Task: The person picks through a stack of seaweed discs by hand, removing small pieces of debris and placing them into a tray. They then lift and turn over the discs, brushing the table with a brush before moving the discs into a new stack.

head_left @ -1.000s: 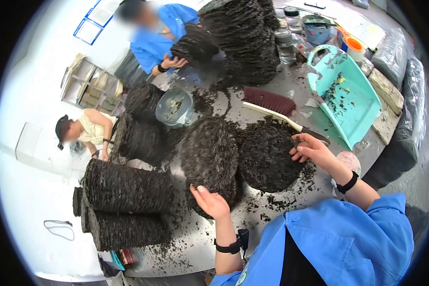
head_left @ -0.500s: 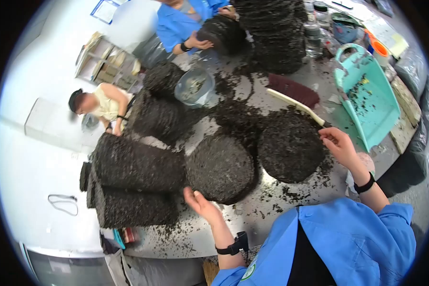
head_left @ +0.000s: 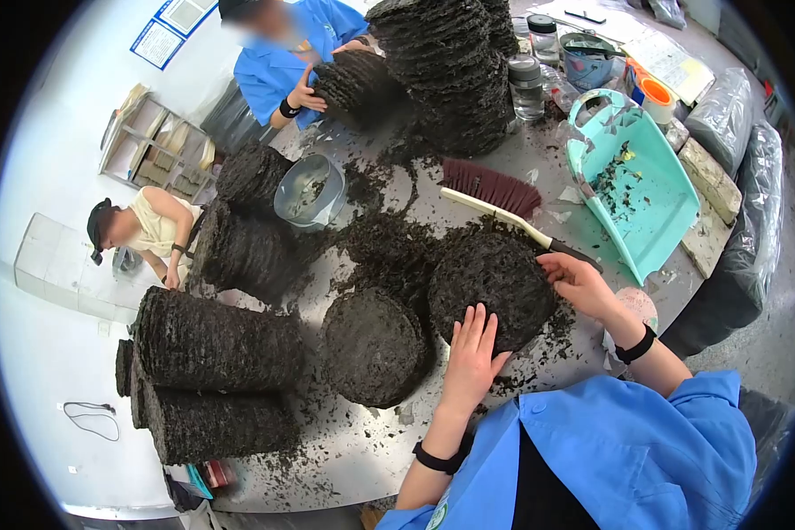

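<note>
A dark, round cake that looks like dried seaweed (head_left: 481, 269) lies flat in front of me. My left hand (head_left: 475, 358) rests on its near side, palm down with fingers stretched out. At the cake's right edge, my right hand (head_left: 579, 283) has bent fingers pinched on the rim; the fingertips' exact hold is partly hidden. Just left of this cake is a second, greyer round seaweed cake (head_left: 373, 347), untouched. A brush (head_left: 495, 203) with maroon bristles lies behind, its dark handle end passing close to my right fingers.
Seaweed rolls (head_left: 216, 340) lie stacked at left, and a tall stack (head_left: 450, 79) stands at the back. A clear bowl (head_left: 311, 190), a teal dustpan (head_left: 645, 194) and jars (head_left: 526, 88) share the metal table with crumbs. Across it a co-worker in blue (head_left: 274, 71) holds a dark roll; another person (head_left: 155, 221) works at left.
My left hand has moved right, from beside the greyer cake onto the darker one. My right hand stays at its right edge. The whole view has shifted.
</note>
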